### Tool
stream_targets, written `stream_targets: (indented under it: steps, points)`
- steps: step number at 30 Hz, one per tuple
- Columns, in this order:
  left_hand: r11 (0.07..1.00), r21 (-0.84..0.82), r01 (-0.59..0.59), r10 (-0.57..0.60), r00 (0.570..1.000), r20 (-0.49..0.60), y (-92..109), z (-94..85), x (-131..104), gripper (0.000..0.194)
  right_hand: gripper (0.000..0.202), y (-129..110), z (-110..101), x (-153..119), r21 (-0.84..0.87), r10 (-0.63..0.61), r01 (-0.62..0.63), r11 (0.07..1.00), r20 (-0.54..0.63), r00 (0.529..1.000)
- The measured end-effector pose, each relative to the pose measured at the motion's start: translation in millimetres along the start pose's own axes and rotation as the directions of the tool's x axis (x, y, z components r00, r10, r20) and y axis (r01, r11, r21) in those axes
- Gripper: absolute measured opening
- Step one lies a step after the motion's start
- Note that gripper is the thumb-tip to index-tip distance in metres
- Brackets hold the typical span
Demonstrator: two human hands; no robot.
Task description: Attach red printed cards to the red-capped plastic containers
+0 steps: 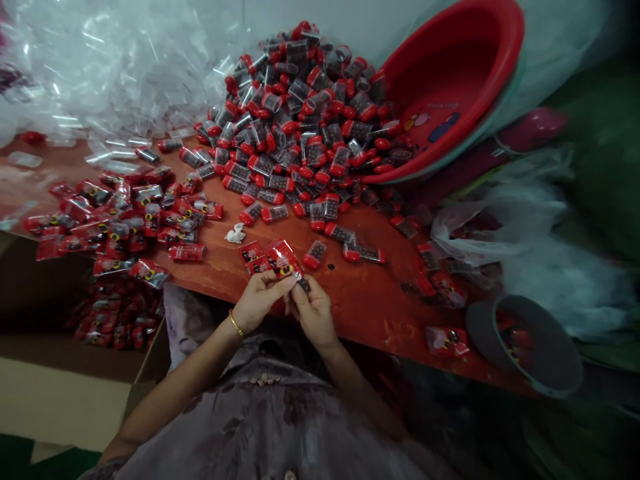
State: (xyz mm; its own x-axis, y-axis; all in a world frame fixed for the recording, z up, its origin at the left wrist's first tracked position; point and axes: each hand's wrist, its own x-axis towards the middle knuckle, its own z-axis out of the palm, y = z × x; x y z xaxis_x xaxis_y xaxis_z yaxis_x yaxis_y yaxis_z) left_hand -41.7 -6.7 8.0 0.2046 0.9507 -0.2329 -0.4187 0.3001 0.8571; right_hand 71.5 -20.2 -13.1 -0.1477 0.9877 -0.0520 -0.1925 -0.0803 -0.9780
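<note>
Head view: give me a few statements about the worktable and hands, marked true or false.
1. The left hand holds a red printed packet. True.
2. The gold bracelet is on the right wrist. False: the gold bracelet is on the left wrist.
3. The large red basin stands level. False: the large red basin is tilted, its mouth toward the heap of red-capped clear tubes.
4. The cardboard box has red packets in it. True.

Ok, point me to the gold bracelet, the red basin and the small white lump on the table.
Gold bracelet (231,316): head view, its band.
Red basin (515,30): head view, its rim.
White lump (235,234): head view, its middle.
</note>
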Motion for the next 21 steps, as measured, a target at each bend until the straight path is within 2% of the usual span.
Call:
stream_targets:
  steps: [4,6,8,12,16,18,19,20,21]
  points:
    - [0.996,-0.061,-0.059,0.051,0.991,-0.120,7.4,-1.8,4.0,0.030,0.027,-1.4,-7.5,-1.8,-0.065,-0.020,0.028,0.997,0.118,0.993]
    - [0.996,-0.077,-0.048,0.037,0.989,-0.147,6.6,-3.8,3.8,0.032,0.026,-1.0,-9.9,-3.2,-0.070,-0.017,0.024,0.997,0.098,0.995]
    - [0.997,-0.080,-0.010,0.000,0.992,-0.128,4.0,-5.9,1.7,0.035,0.022,-0.9,-10.0,-3.6,-0.114,-0.027,0.034,0.993,0.061,0.998]
    - [0.998,-0.063,-0.009,-0.004,0.981,-0.196,0.3,-8.9,-4.0,0.035,0.021,-0.7,1.4,0.4,-0.153,-0.021,0.030,0.988,0.064,0.998]
    - [0.995,-0.096,0.012,-0.035,0.968,-0.250,7.1,-16.1,-13.3,0.035,0.023,2.3,18.2,9.2,-0.193,0.006,0.007,0.981,0.065,0.998]
    - [0.991,-0.137,-0.001,-0.042,0.951,-0.307,15.7,-31.5,-23.3,0.034,0.023,2.0,14.9,16.9,-0.319,-0.074,0.083,0.944,0.041,0.996]
    - [0.986,-0.165,-0.022,-0.039,0.933,-0.358,21.2,-44.2,-30.3,0.032,0.024,1.0,8.1,22.0,-0.424,-0.152,0.146,0.894,0.021,0.988]
    - [0.979,-0.196,-0.053,-0.036,0.905,-0.424,27.5,-60.1,-38.6,0.028,0.025,-0.2,-2.1,27.8,-0.547,-0.245,0.209,0.811,0.006,0.969]
    - [0.970,-0.218,-0.105,-0.023,0.858,-0.513,34.1,-78.7,-48.0,0.023,0.026,-1.2,-14.9,34.0,-0.677,-0.340,0.252,0.692,0.002,0.940]
